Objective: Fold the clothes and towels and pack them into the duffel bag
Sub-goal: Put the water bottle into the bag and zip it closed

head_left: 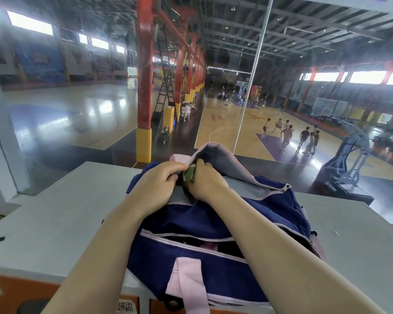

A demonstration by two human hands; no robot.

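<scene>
Our fingers (171, 176) on the left hand (156, 181) were curled over and pinched the lip of the bag's grey lining, knuckles up. Our right hand (202, 180) had its fingers bent round a small green item (189, 175), pressed between both hands at the mouth of the bag; we could not tell what the item was, as only a sliver of it showed. The two hands touched each other there.

Just beyond them, the grey-lined flap (225, 162) with its pink edging stood raised, and a metal zip pull (285, 187) hung at its right end. All of this belonged to the navy duffel bag (216, 225), which lay on the grey bench (55, 218), its main opening unzipped. Nearer to us a front pocket (191, 242) gaped open along a pink zip, with something pink and dark inside, too shadowed to name. A pink strap (188, 284) ran down the near face and over the bench's edge.

Past the bench a glass pane (77, 98) looked onto a basketball court (236, 132), where players (288, 134) stood near a hoop stand (349, 155), beside red and yellow pillars (144, 87).
</scene>
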